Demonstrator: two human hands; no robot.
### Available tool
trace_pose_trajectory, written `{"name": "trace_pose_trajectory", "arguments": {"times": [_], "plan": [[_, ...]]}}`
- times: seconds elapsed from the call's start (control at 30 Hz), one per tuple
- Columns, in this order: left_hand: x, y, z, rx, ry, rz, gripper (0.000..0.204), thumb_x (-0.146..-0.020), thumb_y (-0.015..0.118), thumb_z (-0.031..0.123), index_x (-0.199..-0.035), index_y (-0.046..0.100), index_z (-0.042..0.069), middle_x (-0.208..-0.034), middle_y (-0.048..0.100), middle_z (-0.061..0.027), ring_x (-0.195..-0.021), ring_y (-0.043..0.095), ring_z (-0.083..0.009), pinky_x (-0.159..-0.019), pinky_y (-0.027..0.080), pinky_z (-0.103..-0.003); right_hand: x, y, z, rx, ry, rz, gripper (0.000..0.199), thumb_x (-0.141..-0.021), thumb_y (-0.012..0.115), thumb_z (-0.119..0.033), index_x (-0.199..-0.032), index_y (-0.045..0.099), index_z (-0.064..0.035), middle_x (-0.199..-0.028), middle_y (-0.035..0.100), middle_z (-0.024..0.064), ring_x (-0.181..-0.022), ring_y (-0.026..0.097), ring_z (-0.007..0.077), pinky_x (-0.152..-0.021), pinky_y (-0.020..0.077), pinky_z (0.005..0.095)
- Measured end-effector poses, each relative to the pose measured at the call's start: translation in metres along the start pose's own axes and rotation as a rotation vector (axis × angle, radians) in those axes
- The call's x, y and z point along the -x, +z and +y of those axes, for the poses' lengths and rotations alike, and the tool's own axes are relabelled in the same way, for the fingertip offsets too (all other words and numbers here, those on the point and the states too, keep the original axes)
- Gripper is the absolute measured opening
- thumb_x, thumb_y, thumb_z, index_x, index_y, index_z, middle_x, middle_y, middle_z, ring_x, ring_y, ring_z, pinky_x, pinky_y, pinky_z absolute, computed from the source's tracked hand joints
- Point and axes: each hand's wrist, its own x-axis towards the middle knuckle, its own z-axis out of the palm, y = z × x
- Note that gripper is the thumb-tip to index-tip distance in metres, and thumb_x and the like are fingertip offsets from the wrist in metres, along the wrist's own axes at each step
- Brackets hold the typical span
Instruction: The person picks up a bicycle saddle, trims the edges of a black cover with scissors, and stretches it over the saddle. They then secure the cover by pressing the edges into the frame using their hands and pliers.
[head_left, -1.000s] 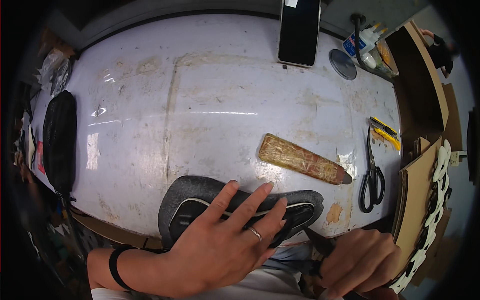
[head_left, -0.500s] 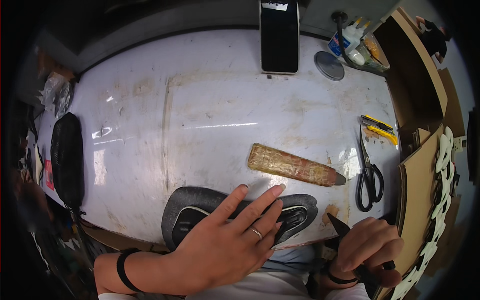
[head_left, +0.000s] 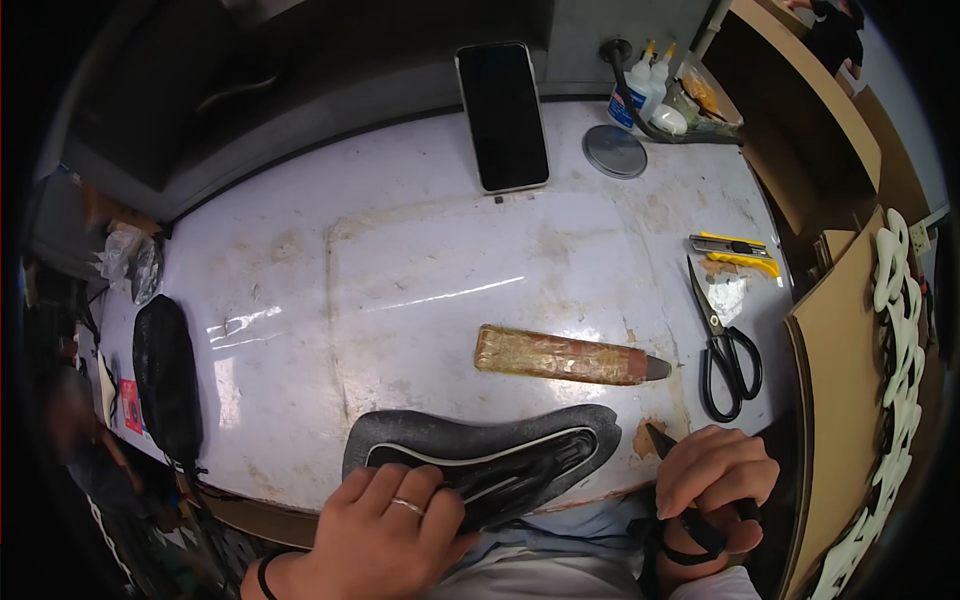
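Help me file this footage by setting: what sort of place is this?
Probably a small workshop: the worn, stained worktable holds black-handled scissors and a yellow box cutter. What exactly it makes, I can't tell.

Two bare hands. The left hand (head_left: 390, 525) wears a slim silver-coloured ring (head_left: 408, 505) and, at its wrist, a narrow black band (head_left: 264, 580). The right hand (head_left: 715, 468) has a dark wristband (head_left: 688, 556). A plain white top (head_left: 560, 578) shows above pale blue-grey cloth (head_left: 590, 525) over the lap.
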Motion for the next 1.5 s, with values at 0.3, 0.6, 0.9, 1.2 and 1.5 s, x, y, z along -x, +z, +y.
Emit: {"name": "trace_pose_trajectory", "arguments": {"times": [0.3, 0.6, 0.9, 1.2, 1.5], "plan": [[0.006, -0.006, -0.001, -0.131, -0.178, 0.275, 0.038, -0.086, 0.082, 0.035, -0.089, 0.058, 0.007, -0.077, 0.058, -0.0087, -0.059, 0.057, -0.0233, -0.05, 0.045, -0.034, -0.005, 0.002, 0.001, -0.013, -0.034, 0.013, 0.06, -0.105, 0.056, -0.055, -0.068, 0.049, -0.0076, -0.07, 0.072, 0.0164, -0.051, 0.066, 0.0206, -0.049, 0.059, 0.0332], [0.001, -0.017, -0.017, 0.169, -0.069, 0.051, 0.06, -0.074, 0.078, 0.023, -0.13, 0.068, 0.004, -0.133, 0.061, -0.0159, -0.127, 0.058, -0.0366, -0.114, 0.04, -0.054, -0.008, 0.008, -0.002, 0.025, 0.011, 0.008, 0.06, -0.104, 0.058, -0.054, -0.068, 0.05, -0.0072, -0.07, 0.072, 0.0156, -0.05, 0.066, 0.0204, -0.048, 0.0581, 0.0325], [-0.001, 0.0, -0.028, 0.186, 0.048, 0.089, 0.065, -0.07, 0.088, 0.019, -0.131, 0.069, 0.006, -0.116, 0.064, -0.01, -0.103, 0.062, -0.0302, -0.093, 0.053, -0.045, 0.0, 0.045, -0.001, 0.132, -0.047, 0.273, 0.063, -0.104, 0.057, -0.057, -0.065, 0.045, -0.0089, -0.065, 0.07, 0.0144, -0.043, 0.062, 0.0194, -0.042, 0.0537, 0.0326], [-0.004, 0.052, -0.01, 0.356, -0.071, 0.432, 0.059, -0.073, 0.09, 0.026, -0.125, 0.07, 0.004, -0.104, 0.063, -0.0081, -0.086, 0.059, -0.0254, -0.072, 0.051, -0.036, -0.036, 0.094, 0.001, -0.088, -0.184, -0.326, 0.064, -0.093, 0.072, -0.06, -0.08, 0.061, 0.0023, -0.083, 0.072, 0.0204, -0.067, 0.071, 0.0335, -0.065, 0.0608, 0.0435], [0.002, 0.065, -0.012, 0.329, -0.027, 0.554, 0.058, -0.079, 0.083, 0.033, -0.128, 0.07, 0.006, -0.105, 0.064, -0.0054, -0.086, 0.06, -0.0229, -0.071, 0.049, -0.036, -0.042, 0.109, 0.014, -0.058, -0.096, -0.309, 0.065, -0.092, 0.075, -0.057, -0.073, 0.063, 0.0035, -0.084, 0.071, 0.019, -0.07, 0.071, 0.0342, -0.068, 0.0616, 0.0437]]}}
